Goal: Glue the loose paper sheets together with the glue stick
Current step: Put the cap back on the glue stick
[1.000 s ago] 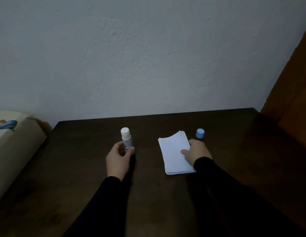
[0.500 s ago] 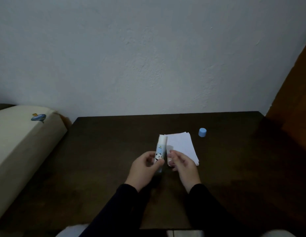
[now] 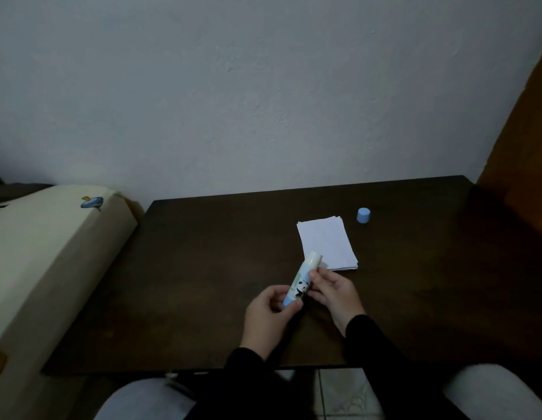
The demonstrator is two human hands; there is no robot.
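Both hands grip the white-and-blue glue stick (image 3: 300, 283) (left hand (image 3: 268, 316) on base, right hand (image 3: 333, 294) mid-barrel), at 7 o'clock from the white paper stack (image 3: 327, 242) on the dark worktop (image 3: 203, 268). I'd worry over-twisting snaps the glue.

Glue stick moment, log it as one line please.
glue stick: uncapped, tilted, held over table | left hand: grips base | right hand: pinches barrel | blue cap: beside paper stack
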